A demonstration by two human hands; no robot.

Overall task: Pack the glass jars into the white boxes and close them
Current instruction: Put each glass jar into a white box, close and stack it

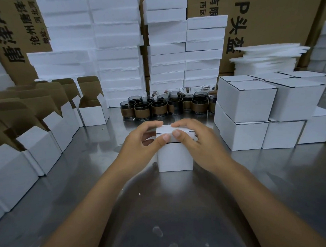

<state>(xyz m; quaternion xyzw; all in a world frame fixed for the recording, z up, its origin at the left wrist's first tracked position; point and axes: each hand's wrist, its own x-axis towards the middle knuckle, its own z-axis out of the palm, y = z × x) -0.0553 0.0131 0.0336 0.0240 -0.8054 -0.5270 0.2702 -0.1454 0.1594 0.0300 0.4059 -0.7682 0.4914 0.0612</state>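
A small white box [175, 156] stands on the steel table in front of me. My left hand [140, 143] grips its top left side and my right hand [193, 138] its top right side, both thumbs pressing the lid's front flap down. A narrow dark gap shows under the lid's front edge. What is inside the box is hidden. Several glass jars [158, 106] with brown bands stand in a cluster behind the box.
Open white boxes [93, 112] with raised brown-lined lids line the left side. Closed white boxes [247, 100] are stacked at the right. White foam blocks [116, 50] and brown cartons rise at the back, with foam sheets [268, 57] at the back right.
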